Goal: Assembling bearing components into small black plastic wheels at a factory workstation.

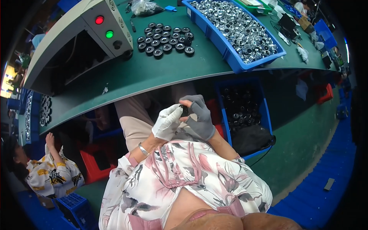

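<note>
a: what's taking up most of the view?

b: the green workbench (153, 73) is curving across the top. everything else i'm placing against it. on its right part a long blue tray (230, 57) is sitting, heaped with shiny metal rings. on its left end a grey control box (96, 27) with a red and a green button is standing.

a: and between those two?

b: a cluster of small black round caps (165, 39) is lying on the bench top, just right of the box.

a: below the bench?

b: under its front edge, toward the right, a blue crate (264, 115) is holding more dark parts.

a: the hands?

b: both are working below the bench's front edge, over the lap. the left hand (167, 122), in a white glove, and the right hand (201, 117), in a grey fingerless glove, are pinching one small black part (185, 110) between their fingertips. the part is sitting right where the two hands are meeting.
</note>
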A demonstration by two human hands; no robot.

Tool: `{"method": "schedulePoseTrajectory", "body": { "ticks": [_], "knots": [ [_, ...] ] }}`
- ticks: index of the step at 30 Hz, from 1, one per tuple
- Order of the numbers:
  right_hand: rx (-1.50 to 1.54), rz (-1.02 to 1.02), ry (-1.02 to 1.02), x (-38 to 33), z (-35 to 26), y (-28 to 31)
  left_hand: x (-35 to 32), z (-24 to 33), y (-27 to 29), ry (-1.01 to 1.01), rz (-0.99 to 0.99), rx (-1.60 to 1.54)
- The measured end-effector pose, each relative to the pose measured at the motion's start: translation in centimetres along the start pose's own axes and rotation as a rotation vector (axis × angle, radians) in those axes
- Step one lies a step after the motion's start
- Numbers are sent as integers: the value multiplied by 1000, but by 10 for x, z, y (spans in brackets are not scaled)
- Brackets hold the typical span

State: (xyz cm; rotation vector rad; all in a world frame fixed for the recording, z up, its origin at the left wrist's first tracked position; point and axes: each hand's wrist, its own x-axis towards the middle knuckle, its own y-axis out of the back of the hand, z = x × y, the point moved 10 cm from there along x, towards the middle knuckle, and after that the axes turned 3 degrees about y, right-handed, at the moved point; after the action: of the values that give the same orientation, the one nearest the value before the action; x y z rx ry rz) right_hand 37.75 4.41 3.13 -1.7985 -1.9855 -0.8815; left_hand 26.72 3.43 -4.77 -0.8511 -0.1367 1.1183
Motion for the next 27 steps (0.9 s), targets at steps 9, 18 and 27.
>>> {"method": "schedulePoseTrajectory", "body": {
  "ticks": [9,18,27],
  "knots": [
    [-134,-137,136,7,4,-8,6,-8,11,13,47,14],
    [-25,-189,32,10,16,-12,8,0,6,-16,-68,241],
    [-43,-118,36,11,9,-15,6,-2,18,-3,28,73]
  ]
}}
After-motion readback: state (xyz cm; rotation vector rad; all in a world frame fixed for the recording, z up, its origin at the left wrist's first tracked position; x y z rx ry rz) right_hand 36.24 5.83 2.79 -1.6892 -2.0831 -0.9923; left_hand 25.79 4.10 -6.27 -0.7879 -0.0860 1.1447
